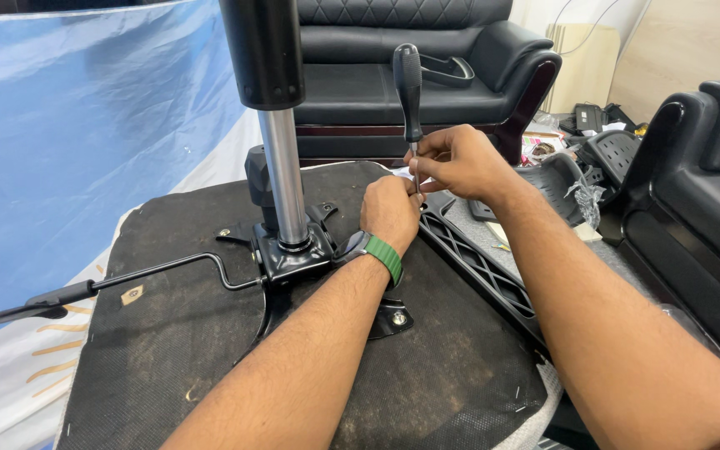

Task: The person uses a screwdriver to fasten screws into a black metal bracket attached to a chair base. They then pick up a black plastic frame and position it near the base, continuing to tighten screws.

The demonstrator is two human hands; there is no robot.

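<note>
Upturned chair seat (427, 367), black fabric underside facing up, fills the middle of the head view. Black metal tilt mechanism (293, 260) sits bolted on it, chrome gas-lift column (285, 179) standing upright out of it into a black sleeve at top. Thin adjust lever (168, 268) runs off to the left edge, black handle on its end.

Right hand (460, 160): grip pinching the screwdriver (408, 87) shaft low down, just under the black handle. Tool is upright, tip down at the seat's far edge, tip itself hidden behind the fingers.

Left hand (390, 212): green watch band (383, 255) on the wrist, fist curled tight around the base of the screwdriver shaft, touching the right hand. What it pinches, cannot tell.

Black lattice plastic part (481, 267) lies just beside the seat on the right. Black leather sofa (427, 79) behind, blue sheet (68, 142) at left.
</note>
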